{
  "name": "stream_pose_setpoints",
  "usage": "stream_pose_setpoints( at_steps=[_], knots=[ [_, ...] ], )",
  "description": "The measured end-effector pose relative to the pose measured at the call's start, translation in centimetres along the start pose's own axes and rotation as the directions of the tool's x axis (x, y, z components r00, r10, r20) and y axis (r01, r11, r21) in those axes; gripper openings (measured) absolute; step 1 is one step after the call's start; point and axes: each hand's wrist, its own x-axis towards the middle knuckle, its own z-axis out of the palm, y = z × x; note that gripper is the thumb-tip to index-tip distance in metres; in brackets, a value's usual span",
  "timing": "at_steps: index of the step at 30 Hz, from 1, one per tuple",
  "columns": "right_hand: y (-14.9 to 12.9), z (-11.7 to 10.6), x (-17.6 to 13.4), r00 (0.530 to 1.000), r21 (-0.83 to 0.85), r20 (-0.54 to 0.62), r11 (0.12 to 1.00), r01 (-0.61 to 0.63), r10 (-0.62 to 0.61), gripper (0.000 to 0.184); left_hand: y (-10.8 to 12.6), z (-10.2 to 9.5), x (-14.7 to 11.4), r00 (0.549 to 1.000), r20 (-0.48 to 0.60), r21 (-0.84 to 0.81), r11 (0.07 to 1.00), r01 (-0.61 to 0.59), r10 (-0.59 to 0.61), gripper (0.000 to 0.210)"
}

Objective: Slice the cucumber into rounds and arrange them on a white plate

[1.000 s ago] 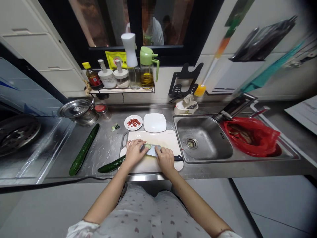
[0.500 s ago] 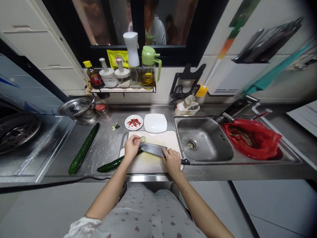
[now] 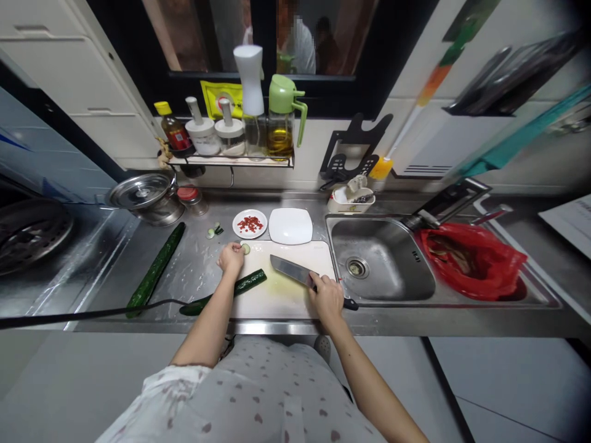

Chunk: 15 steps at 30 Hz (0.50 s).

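knife (image 3: 290,269) had slid right, just clear of the cut cucumber (image 3: 250,280) partly on the board (image 3: 295,303), right hand (image 3: 327,298) wrapped snug round the handle (image 3: 351,304), left hand (image 3: 229,258) had scooted left, fingers (image 3: 236,247) pinched nearly closed on a cucumber slice (image 3: 246,248) near the board's far-left corner

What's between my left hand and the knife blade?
In the head view, a pale cucumber slice right by your left hand, then bare cutting board up to the knife blade.
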Motion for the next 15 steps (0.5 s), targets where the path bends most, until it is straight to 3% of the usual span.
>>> stream_pose_setpoints(
  at_steps=[15],
  knots=[
    [0.8,0.6,-0.2,0.999,0.029,0.002,0.999,-0.038,0.038,0.040,0.1,1.2,1.5,0.989,0.020,0.237,0.960,-0.147,0.146,0.017]
  ],
)
